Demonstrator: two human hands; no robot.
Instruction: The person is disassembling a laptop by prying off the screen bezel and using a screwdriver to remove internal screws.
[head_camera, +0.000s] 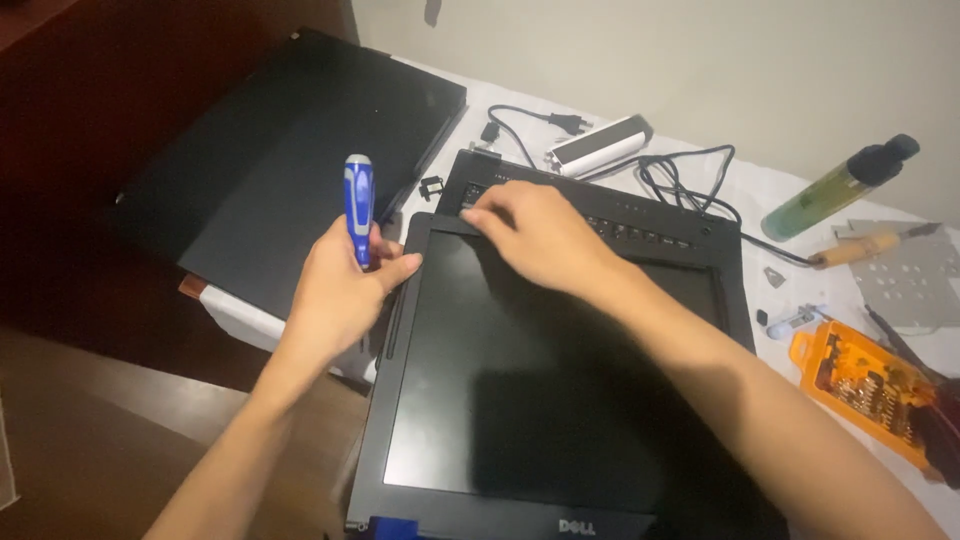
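A blue screwdriver (358, 208) is gripped upright by the left hand (340, 285); the right hand's (540, 238) fingers are spread narrowly on a laptop screen's (540, 380) top edge. Screwdriver bits are held in an orange case (868, 390).

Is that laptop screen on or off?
Off: the laptop screen is uniformly dark, showing only faint reflections beneath the right hand.

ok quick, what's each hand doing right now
Left hand: closed around a blue screwdriver, held upright.
Right hand: holding nothing, fingertips pressing the top edge of the black screen panel.
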